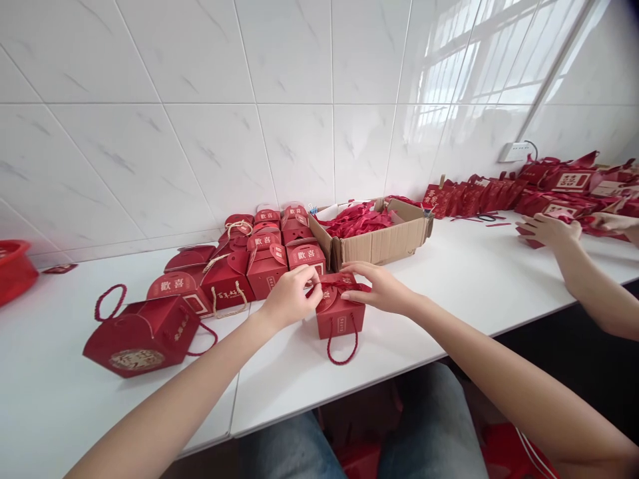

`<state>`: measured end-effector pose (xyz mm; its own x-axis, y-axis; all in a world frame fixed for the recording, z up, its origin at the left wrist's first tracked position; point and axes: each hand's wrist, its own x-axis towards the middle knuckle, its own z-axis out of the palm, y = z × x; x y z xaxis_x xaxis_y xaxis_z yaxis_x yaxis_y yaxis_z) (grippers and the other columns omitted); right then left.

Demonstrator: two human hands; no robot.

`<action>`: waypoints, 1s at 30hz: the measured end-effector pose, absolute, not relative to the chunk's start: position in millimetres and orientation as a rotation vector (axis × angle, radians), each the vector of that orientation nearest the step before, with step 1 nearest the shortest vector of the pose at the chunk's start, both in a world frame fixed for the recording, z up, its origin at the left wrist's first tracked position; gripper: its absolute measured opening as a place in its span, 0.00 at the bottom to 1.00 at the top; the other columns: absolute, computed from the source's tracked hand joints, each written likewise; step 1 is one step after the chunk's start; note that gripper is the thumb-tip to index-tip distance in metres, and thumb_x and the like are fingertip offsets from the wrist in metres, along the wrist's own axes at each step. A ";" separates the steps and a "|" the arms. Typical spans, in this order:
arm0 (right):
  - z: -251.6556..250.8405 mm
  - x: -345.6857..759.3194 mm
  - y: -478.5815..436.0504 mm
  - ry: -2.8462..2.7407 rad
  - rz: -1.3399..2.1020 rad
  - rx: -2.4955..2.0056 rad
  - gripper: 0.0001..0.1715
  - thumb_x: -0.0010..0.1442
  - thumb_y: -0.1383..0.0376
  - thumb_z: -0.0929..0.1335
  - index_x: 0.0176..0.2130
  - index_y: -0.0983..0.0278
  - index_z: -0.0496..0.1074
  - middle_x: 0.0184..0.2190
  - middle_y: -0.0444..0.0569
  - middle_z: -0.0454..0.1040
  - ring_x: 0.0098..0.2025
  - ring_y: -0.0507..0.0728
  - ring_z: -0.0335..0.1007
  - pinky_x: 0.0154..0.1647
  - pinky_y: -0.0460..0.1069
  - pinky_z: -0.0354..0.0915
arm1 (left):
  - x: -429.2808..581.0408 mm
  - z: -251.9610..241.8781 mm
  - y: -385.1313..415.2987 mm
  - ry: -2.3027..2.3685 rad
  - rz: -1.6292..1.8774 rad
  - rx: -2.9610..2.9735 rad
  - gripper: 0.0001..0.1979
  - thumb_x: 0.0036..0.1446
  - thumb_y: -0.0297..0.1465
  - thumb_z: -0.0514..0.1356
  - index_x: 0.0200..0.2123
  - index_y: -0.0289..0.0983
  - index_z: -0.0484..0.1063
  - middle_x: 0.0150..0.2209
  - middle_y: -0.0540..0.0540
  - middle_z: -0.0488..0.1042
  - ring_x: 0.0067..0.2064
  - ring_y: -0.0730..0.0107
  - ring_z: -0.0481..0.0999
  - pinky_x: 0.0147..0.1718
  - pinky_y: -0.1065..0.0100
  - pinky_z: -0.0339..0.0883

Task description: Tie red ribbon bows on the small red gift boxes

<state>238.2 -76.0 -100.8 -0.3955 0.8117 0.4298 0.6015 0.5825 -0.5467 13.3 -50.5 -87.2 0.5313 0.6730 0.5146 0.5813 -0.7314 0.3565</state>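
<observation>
A small red gift box point(340, 320) with a twisted red cord handle stands upright on the white table before me. Across its top runs a red ribbon point(333, 285). My left hand point(294, 293) pinches the ribbon between thumb and fingertips at the box's upper left. From the right, my right hand point(382, 286) curves over the top of the box, thumb and index finger on either side of the ribbon. Ribbon also shows beneath its palm. How the ribbon is crossed or knotted is partly hidden by the fingers.
Several red boxes point(267, 266) cluster behind on the left; a larger red box point(144, 336) lies nearer. A cardboard box point(382, 245) holds red ribbons. At right, another person's hands point(552, 229) work beside piled red boxes point(569, 179). A red basin point(17, 273) sits far left.
</observation>
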 end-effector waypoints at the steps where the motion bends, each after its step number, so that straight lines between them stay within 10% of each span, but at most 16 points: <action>1: -101.5 240.1 -78.6 -2.108 0.388 -1.109 0.21 0.57 0.54 0.69 0.46 0.63 0.72 0.52 0.57 0.71 0.56 0.62 0.66 0.54 0.57 0.64 | 13.6 -86.1 -50.9 1.090 0.961 2.633 0.04 0.54 0.27 0.53 0.27 0.38 0.62 0.28 0.49 0.69 0.29 0.69 0.69 0.29 0.68 0.64; 10: -101.7 248.3 -84.8 -2.024 0.464 -1.184 0.11 0.61 0.62 0.65 0.27 0.62 0.66 0.45 0.54 0.78 0.44 0.60 0.75 0.40 0.54 0.68 | 23.1 -87.2 -63.7 1.249 0.834 2.669 0.05 0.55 0.27 0.49 0.27 0.39 0.59 0.28 0.49 0.69 0.29 0.68 0.70 0.28 0.69 0.61; 21: -114.7 259.4 -86.3 -2.034 0.457 -1.124 0.15 0.60 0.58 0.65 0.26 0.63 0.66 0.43 0.57 0.71 0.43 0.59 0.72 0.42 0.54 0.68 | 23.9 -93.8 -61.3 1.306 0.803 2.643 0.06 0.53 0.25 0.49 0.26 0.39 0.56 0.35 0.44 0.72 0.34 0.64 0.74 0.29 0.66 0.65; 30: -131.6 272.8 -94.3 -1.802 1.309 -1.265 0.25 0.56 0.45 0.66 0.37 0.65 0.68 0.24 0.46 0.75 0.28 0.53 0.70 0.30 0.48 0.62 | -4.6 -114.5 -53.4 1.156 0.835 2.053 0.10 0.58 0.35 0.52 0.43 0.40 0.63 0.49 0.41 0.73 0.49 0.61 0.74 0.45 0.60 0.69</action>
